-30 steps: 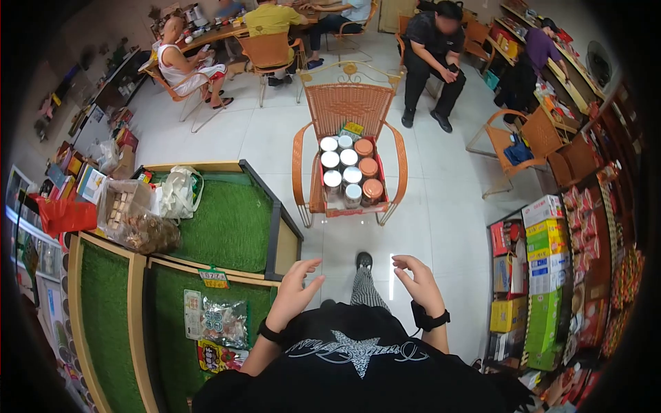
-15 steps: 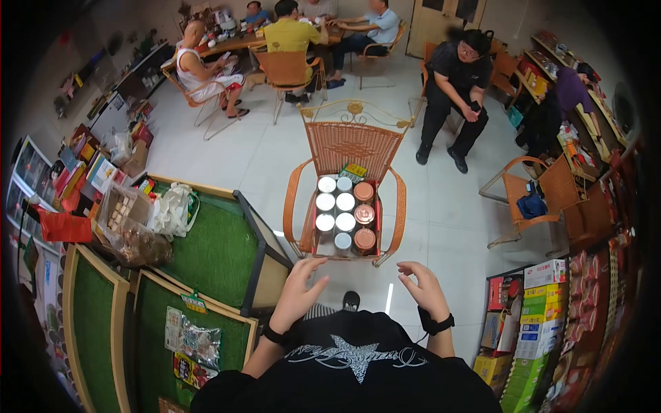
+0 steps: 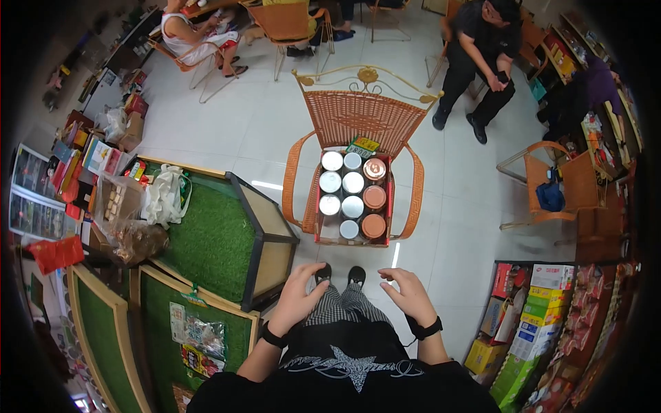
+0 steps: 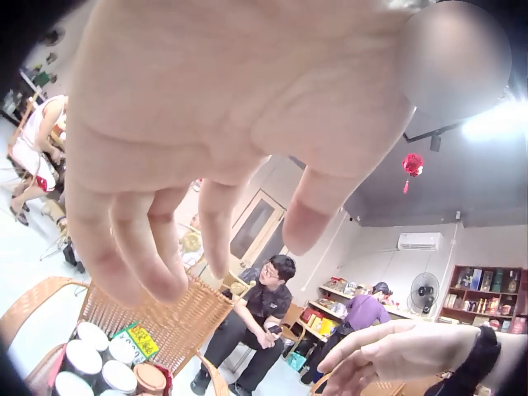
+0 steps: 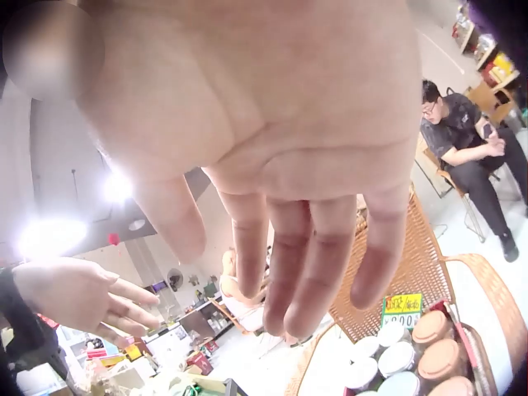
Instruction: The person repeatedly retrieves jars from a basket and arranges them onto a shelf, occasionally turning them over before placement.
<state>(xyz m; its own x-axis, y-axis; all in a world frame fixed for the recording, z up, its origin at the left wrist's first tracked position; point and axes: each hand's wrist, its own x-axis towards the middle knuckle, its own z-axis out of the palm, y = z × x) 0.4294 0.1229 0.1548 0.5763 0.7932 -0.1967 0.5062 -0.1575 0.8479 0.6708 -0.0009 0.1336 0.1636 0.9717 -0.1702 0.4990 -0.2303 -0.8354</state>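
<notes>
In the head view my left hand (image 3: pixel 296 297) hangs in the air before my body, fingers loosely bent, nothing in it. Level with it on the other side, my right hand (image 3: pixel 410 296) is likewise bare, the palms partly facing. Beyond both hands stands a wicker armchair (image 3: pixel 365 113). On its seat rests a red carton (image 3: pixel 391 206) packed with several jars. Silver-white lids (image 3: pixel 330 182) fill the left and middle rows, orange-brown lids (image 3: pixel 374 197) the right row. A yellow-green price tag (image 3: pixel 362 146) stands at the carton's back. Neither hand touches the carton.
Green-lined display bins (image 3: pixel 213 227) flank me on the left, with a white plastic bag (image 3: pixel 165 196) on them. Stacked boxes (image 3: pixel 540 316) stand at right. A seated person in black (image 3: pixel 482 62) and another wicker chair (image 3: pixel 558 175) are farther off.
I have stepped up to the chair, so the carton of jars appears nearer my hands. Both feet now stand side by side. My hands keep their loose pose, and the view has tilted down.
</notes>
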